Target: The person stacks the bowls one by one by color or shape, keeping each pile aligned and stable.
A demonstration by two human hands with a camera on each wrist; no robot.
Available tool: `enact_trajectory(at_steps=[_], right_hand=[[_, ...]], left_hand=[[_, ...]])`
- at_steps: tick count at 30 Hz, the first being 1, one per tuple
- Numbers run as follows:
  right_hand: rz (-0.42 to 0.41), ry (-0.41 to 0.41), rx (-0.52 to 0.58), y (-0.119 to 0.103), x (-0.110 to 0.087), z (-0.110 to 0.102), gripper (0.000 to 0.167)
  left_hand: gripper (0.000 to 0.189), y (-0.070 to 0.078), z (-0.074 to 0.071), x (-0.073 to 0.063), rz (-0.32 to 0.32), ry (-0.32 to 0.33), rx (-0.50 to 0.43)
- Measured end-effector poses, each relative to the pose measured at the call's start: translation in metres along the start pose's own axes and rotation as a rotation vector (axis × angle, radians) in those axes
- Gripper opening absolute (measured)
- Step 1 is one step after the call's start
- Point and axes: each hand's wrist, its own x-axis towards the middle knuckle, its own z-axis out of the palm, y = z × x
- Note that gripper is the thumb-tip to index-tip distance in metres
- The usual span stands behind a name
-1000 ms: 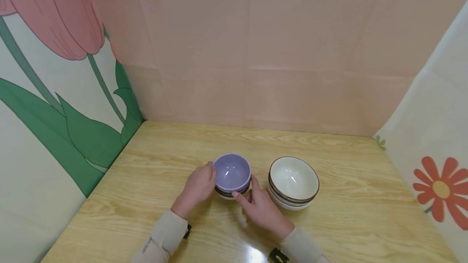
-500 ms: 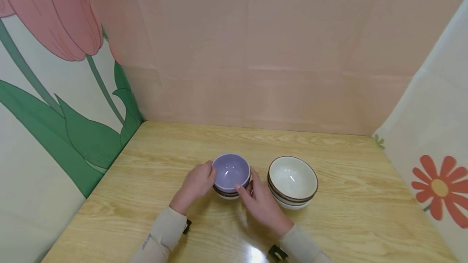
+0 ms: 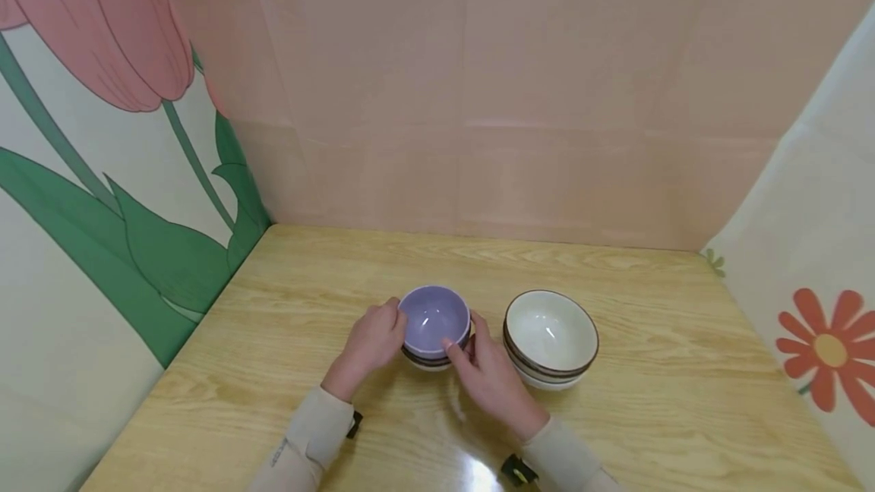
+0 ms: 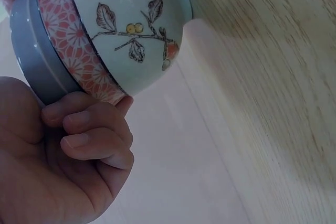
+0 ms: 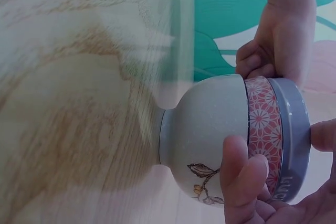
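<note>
A small purple bowl point(image 3: 434, 320) sits nested on top of a pale bowl point(image 5: 210, 119) with a red-and-white flower band and a painted twig. Both stand upright in a stack in the middle of the table. From the left, my left hand point(image 3: 372, 342) grips the purple bowl near its rim, with several fingers curled in the left wrist view. My right hand point(image 3: 494, 382) holds the opposite side, its thumb over the near rim and its other fingers along the outside by the flower band. Any bowls inside the stack are hidden.
Just right of my right hand stands a second stack of larger bowls, topped by a white bowl point(image 3: 551, 331) with a brown rim. The wooden table point(image 3: 328, 264) meets a pink backdrop point(image 3: 478, 112) behind and flower-printed cloths on both sides.
My right thumb has shifted up from the side of the stack onto the purple bowl's rim. My left hand and both stacks stay nearly where they were.
</note>
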Motion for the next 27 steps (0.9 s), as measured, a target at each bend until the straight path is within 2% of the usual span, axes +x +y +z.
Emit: enact_trajectory(at_steps=[5,14,27], right_hand=[[0.002,-0.010,-0.009,-0.0008,0.0006,-0.0009,0.073],[0.001,-0.044,-0.038,-0.0010,0.0002,0.0005,0.099],[-0.007,-0.041,-0.013,0.0016,-0.0001,0.0015,0.100]], left_hand=[[0.031,0.0007,0.0004,0.0002,0.005,0.016,0.016],[0.036,0.0031,0.0013,0.0003,0.012,0.024,0.054],[0.035,0.0053,0.0021,0.0014,0.000,0.023,0.071]])
